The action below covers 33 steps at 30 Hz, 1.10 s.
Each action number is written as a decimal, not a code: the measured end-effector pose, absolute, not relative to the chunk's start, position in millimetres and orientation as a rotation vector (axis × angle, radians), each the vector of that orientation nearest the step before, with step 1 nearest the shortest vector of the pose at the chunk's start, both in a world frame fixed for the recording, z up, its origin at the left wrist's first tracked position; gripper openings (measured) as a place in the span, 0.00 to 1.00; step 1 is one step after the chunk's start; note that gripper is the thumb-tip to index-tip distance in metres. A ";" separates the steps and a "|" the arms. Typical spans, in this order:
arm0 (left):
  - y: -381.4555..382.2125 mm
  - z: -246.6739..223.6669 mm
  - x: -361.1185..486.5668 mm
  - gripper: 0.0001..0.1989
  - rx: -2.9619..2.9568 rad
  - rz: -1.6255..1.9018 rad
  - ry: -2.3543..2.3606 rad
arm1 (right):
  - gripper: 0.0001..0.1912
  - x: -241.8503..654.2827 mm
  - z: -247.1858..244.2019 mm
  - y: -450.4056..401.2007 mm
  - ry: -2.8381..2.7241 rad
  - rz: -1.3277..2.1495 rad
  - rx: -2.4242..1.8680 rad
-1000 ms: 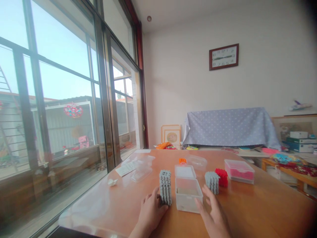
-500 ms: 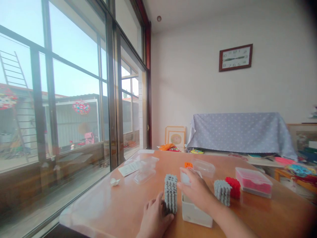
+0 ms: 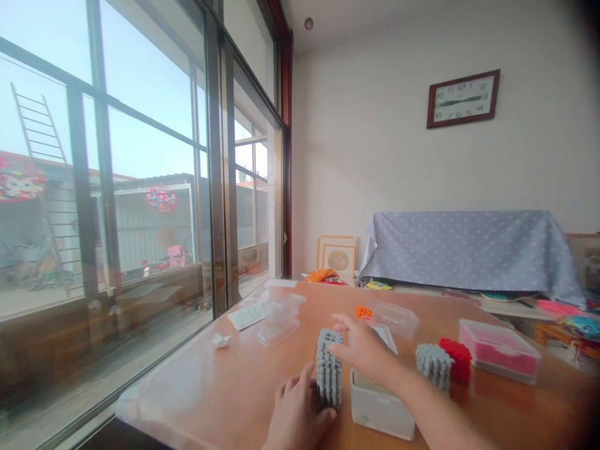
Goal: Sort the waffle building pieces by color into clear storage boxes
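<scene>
A tall stack of grey interlocking plastic pieces (image 3: 329, 375) stands upright on the table. My left hand (image 3: 300, 406) is closed round its lower left side, thumb at the front of the base. My right hand (image 3: 363, 350) reaches over a white open-topped box (image 3: 382, 409), its thumb at the upper right side of the stack and its index finger stretched past the top. I see nothing held in the right hand. What lies inside the box is mostly hidden by my right forearm.
To the right are a second grey block (image 3: 432, 364), a red block (image 3: 457, 359) and a clear lidded box with pink contents (image 3: 499, 353). Further back lie an orange block (image 3: 364, 313), clear plastic lids (image 3: 279, 328), a printed paper (image 3: 248, 316) and crumpled tissue (image 3: 220, 340).
My right hand has moved left and its thumb has come to the top of the grey stack. My left hand stays at the stack's base. The view has shifted slightly.
</scene>
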<state>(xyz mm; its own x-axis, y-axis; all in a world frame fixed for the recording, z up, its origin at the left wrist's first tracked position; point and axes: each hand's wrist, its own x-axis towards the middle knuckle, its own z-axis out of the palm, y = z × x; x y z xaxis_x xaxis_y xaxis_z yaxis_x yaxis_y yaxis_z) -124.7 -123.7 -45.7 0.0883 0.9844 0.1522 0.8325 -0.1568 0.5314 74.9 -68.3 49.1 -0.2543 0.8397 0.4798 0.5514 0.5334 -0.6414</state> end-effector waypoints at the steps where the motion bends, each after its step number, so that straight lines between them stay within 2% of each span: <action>1: -124.1 -45.0 -124.5 0.43 2.060 0.692 1.804 | 0.30 77.4 48.8 -68.2 -1.919 0.440 -1.123; 9: -126.2 -40.4 -123.3 0.44 2.058 0.686 1.804 | 0.27 129.3 42.1 -65.1 -1.778 0.556 -1.160; 15: -124.1 -42.7 -123.5 0.44 2.066 0.682 1.801 | 0.24 146.8 22.1 -65.3 -2.056 0.667 -1.369; 22: -121.7 -43.3 -124.9 0.45 2.054 0.667 1.809 | 0.19 138.0 6.6 -54.4 -2.162 0.603 -1.475; 27: -122.9 -41.1 -124.8 0.44 2.081 0.696 1.778 | 0.18 135.6 3.0 -50.5 -2.210 0.551 -1.514; 31: -123.9 -40.2 -124.9 0.42 2.101 0.712 1.738 | 0.10 133.6 5.9 -54.4 -2.209 0.500 -1.527; 33: -123.7 -40.2 -125.0 0.41 2.095 0.718 1.736 | 0.09 132.3 7.6 -57.9 -2.211 0.483 -1.519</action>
<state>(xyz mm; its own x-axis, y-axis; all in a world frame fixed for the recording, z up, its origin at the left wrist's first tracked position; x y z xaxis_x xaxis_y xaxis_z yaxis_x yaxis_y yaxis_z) -125.0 -123.7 -40.2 0.1325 0.9762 0.1714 0.8121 -0.2061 0.5460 132.3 -57.9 7.6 -0.3199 0.9372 0.1390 0.7939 0.3452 -0.5006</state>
